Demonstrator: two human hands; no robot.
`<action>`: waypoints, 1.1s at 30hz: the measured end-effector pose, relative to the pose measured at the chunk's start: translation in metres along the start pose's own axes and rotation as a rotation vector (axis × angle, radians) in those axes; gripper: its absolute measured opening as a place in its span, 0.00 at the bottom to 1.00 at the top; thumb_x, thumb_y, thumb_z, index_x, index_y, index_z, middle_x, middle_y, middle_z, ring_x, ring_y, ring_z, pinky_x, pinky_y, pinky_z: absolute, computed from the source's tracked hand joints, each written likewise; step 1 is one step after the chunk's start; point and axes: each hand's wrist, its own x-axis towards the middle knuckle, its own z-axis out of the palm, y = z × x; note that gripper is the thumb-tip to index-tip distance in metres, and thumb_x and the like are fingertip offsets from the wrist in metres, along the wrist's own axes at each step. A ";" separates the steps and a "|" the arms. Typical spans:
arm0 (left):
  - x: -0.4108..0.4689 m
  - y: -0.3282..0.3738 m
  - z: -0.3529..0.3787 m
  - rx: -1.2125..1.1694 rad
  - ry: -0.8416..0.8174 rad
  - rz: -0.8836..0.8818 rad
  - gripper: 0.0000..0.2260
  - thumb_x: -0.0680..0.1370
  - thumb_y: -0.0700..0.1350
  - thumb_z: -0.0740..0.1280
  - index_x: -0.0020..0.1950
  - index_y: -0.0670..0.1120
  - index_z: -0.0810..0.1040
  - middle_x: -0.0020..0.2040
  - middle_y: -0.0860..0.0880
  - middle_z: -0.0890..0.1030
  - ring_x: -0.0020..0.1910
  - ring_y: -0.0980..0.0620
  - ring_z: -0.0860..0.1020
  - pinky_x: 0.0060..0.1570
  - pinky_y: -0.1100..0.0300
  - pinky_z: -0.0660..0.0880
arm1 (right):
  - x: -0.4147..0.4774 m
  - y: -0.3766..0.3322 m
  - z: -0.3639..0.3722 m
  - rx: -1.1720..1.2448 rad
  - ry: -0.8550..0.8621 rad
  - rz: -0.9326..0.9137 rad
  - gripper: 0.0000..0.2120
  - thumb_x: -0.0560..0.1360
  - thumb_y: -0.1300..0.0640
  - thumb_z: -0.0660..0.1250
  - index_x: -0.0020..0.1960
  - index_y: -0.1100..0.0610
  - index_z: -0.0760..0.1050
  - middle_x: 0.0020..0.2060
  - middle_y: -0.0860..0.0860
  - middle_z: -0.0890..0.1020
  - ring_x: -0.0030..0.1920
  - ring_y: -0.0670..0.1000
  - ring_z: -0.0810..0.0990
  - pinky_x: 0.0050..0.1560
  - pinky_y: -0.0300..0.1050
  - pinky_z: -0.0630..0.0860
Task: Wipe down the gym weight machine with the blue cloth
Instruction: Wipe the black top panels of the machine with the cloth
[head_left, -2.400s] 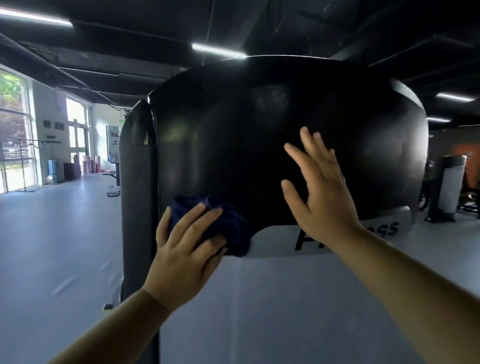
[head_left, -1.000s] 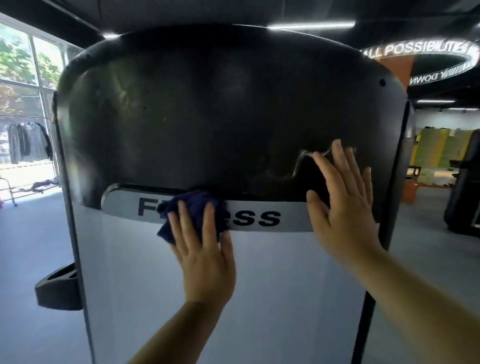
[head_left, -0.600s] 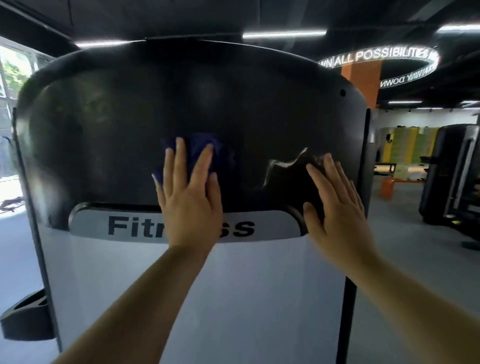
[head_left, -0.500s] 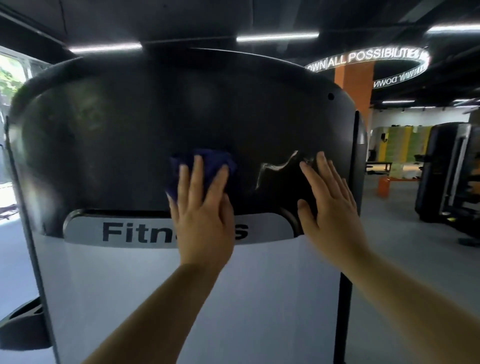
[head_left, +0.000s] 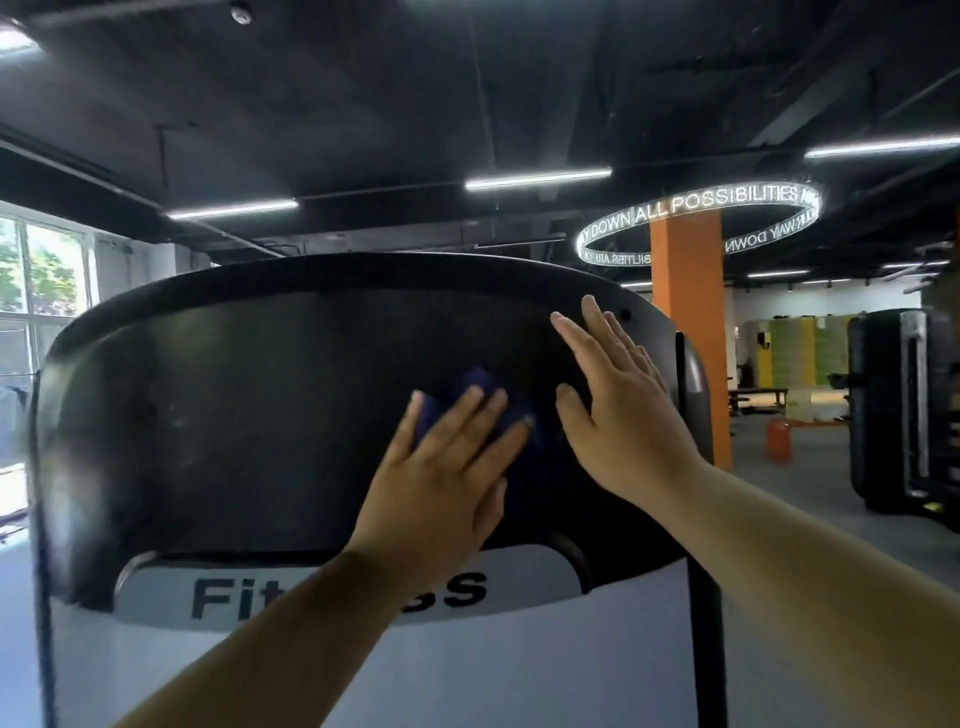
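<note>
Starting at the left edge of the weight machine (head_left: 519, 670): its black top cover (head_left: 234, 415) shows dull, smudgy patches out toward the left corner, and I'd judge that side hasn't been wiped yet. Below, the silver name band (head_left: 156, 592) runs along the cover's bottom edge, its lettering partly hidden by a forearm.

Moving in, here's the left hand (head_left: 441, 483), fingers straight and spread, palm pressing the blue cloth (head_left: 480, 382) flat against the cover, a little right of centre. Only dark blue folds peek out above and between the fingers. Nothing is clenched there; it's a flat push, not a grasp.

Just beside it, the right hand (head_left: 618, 415) lies released and flat on the cover near the top right corner, holding nothing and bracing, by the look of it.

To do this pass well, I'd put pressure through the whole palm so the bunched cloth doesn't slip out from under. Work in long overlapping strokes from the right edge toward that dull left side, and follow the curve of the top edge. The bracing hand is bare on a glossy face, so it may leave prints, and its spot wants a wipe too.

Off past the right edge stand an orange pillar (head_left: 685, 332) and a lit ring sign (head_left: 701, 213), well apart from the work
</note>
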 end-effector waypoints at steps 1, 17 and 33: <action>-0.009 -0.001 0.005 0.073 -0.062 0.191 0.23 0.80 0.53 0.55 0.76 0.54 0.62 0.75 0.49 0.68 0.76 0.49 0.61 0.73 0.40 0.54 | 0.005 0.000 -0.003 0.004 -0.010 0.002 0.30 0.82 0.53 0.57 0.79 0.43 0.48 0.79 0.44 0.44 0.78 0.43 0.39 0.79 0.50 0.43; 0.103 -0.043 -0.029 0.057 -0.023 0.026 0.22 0.80 0.57 0.51 0.71 0.56 0.72 0.71 0.51 0.74 0.69 0.48 0.72 0.73 0.41 0.58 | 0.053 0.041 0.003 0.004 0.124 -0.040 0.26 0.79 0.39 0.50 0.77 0.43 0.59 0.77 0.40 0.59 0.78 0.44 0.53 0.75 0.46 0.51; 0.167 -0.010 -0.061 -1.129 -0.039 -0.459 0.20 0.79 0.56 0.51 0.72 0.58 0.64 0.66 0.53 0.77 0.64 0.54 0.74 0.66 0.50 0.70 | 0.047 0.013 0.023 0.167 0.420 -0.127 0.27 0.78 0.39 0.58 0.75 0.43 0.63 0.79 0.46 0.55 0.78 0.45 0.51 0.76 0.49 0.55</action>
